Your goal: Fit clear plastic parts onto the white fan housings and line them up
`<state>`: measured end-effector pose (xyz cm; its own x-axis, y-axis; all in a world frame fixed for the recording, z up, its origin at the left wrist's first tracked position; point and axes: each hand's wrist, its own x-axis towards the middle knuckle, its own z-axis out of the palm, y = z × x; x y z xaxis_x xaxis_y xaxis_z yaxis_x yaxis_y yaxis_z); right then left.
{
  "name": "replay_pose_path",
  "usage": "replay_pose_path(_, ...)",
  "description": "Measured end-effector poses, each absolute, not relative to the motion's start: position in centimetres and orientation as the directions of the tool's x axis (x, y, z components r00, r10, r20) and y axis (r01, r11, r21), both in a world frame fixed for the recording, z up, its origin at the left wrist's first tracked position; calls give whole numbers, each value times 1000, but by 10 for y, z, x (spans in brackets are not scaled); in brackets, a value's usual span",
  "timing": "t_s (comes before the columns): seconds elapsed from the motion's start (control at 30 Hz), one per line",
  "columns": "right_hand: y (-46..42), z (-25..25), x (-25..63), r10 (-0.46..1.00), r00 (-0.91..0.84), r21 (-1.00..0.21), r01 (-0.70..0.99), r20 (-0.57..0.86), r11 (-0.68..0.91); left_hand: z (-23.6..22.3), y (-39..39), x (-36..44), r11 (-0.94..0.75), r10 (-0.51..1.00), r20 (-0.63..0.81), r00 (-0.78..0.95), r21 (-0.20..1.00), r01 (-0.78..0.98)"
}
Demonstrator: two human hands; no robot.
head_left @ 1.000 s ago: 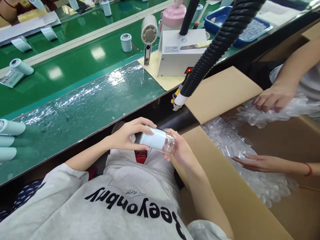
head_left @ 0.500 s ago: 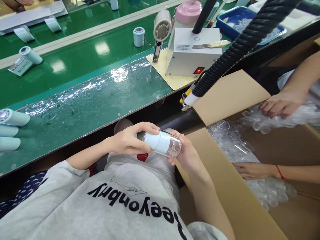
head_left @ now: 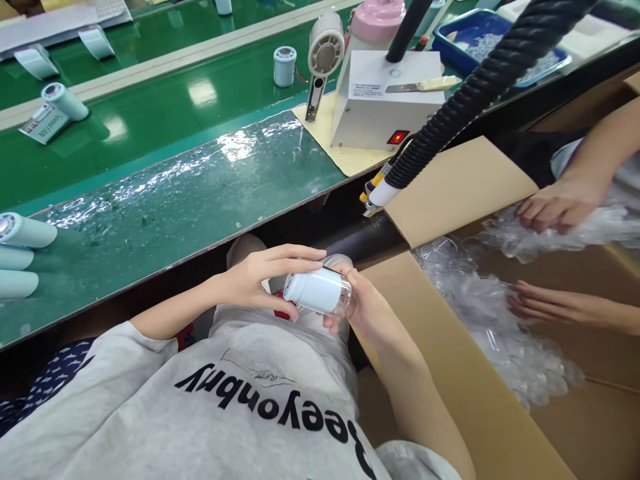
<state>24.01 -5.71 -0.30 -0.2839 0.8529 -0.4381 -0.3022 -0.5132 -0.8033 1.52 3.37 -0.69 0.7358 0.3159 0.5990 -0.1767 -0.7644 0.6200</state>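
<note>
A light blue fan body (head_left: 316, 291), a short cylinder, lies tilted between my two hands above my lap. Its right end sits inside a clear plastic cup (head_left: 345, 297), whose rim overlaps the cylinder. My left hand (head_left: 265, 277) holds the blue end, with the thumb below and long fingers along the top. My right hand (head_left: 367, 300) is wrapped round the clear cup from the right, and its palm side is partly hidden. A thin dark strip shows along the cylinder's upper edge, too small to name.
Several blue cylinders (head_left: 27, 230) lie at the bench's left. A grey machine (head_left: 387, 110) with a black ribbed hose (head_left: 465, 100) stands ahead, a handheld fan (head_left: 325, 50) beside it. At right, a co-worker's hands (head_left: 563, 200) touch clear plastic pieces in a cardboard box (head_left: 450, 373).
The blue cylinder has gone deeper into the clear cup, and less of the cup's hollow end shows. My left fingers have straightened a little. The co-worker's lower hand has shifted right and up.
</note>
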Motion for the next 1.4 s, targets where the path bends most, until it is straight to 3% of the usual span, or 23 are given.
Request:
replay_pose_path(0.3, -61, -8, 241, 667, -521, -629, -283, -533, -724, -4, 29, 16, -671, 359, 449, 818, 734, -108)
replay_pose_path(0.53, -70, -11, 242, 725, -473, -739, -202, -501, -642, 2, 20, 13, -525, 483, 308, 819, 851, -10)
replay_pose_path(0.63, -79, -14, 244, 890, -245, -899, -119, -384, -421, 5, 18, 11, -485, 513, 264, 816, 874, 22)
replay_pose_path(0.73, -86, -21, 246, 998, -68, -995, 99, 14, 21, 5, 17, 11, -479, 524, 254, 813, 877, 34)
replay_pose_path(0.83, -87, -27, 248, 899, -167, -858, 272, 404, 436, 4, 14, 12, -439, 542, 232, 808, 897, 38)
replay_pose_path(0.9, -87, -30, 249, 837, -224, -776, 314, 500, 547, 4, 14, 12, -398, 552, 212, 806, 917, 31)
replay_pose_path(0.97, -87, -31, 250, 857, -206, -810, 282, 472, 514, 3, 14, 11, -370, 531, 207, 822, 929, 5)
replay_pose_path(1.07, -89, -29, 250, 956, -154, -959, 98, 249, 266, 4, 17, 8, -352, 466, 197, 862, 936, -23)
replay_pose_path(1.17, -91, -27, 250, 988, -142, -998, -40, 53, 47, 4, 19, 6, -308, 442, 158, 883, 951, -17)
replay_pose_path(1.4, -92, -23, 255, 988, -156, -997, 68, 11, 22, -6, 15, 6, -165, 457, 102, 884, 986, -29)
